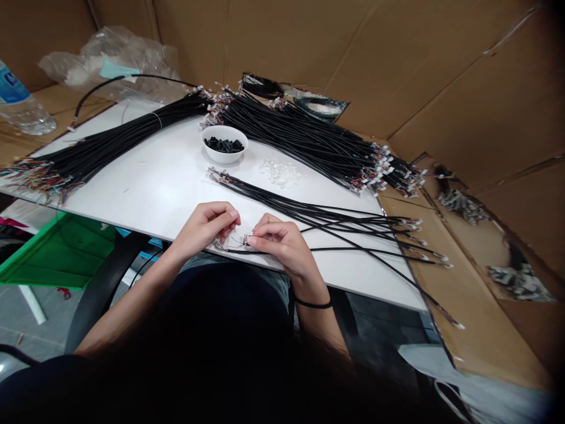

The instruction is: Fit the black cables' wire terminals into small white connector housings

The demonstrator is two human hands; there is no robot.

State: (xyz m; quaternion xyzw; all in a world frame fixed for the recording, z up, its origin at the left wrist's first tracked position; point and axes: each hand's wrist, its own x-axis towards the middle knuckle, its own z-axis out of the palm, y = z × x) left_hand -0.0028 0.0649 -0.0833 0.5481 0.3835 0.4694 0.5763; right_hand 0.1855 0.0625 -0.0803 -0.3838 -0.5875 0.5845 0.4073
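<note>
My right hand is closed in a pinch on a small connector with fine coloured wires, close to the table's front edge. Just left of it, my left hand has its thumb and fingers pressed together; what they hold, if anything, is too small to make out. Thin loose wires show under the left hand. A black cable runs off to the right from beneath the right hand. Behind both hands lies a loose group of black cables with white connectors at their ends.
A white bowl of short black tube pieces stands mid-table beside a pile of small white connectors. Large cable bundles lie at left and back right. A water bottle stands far left; cardboard walls enclose the table.
</note>
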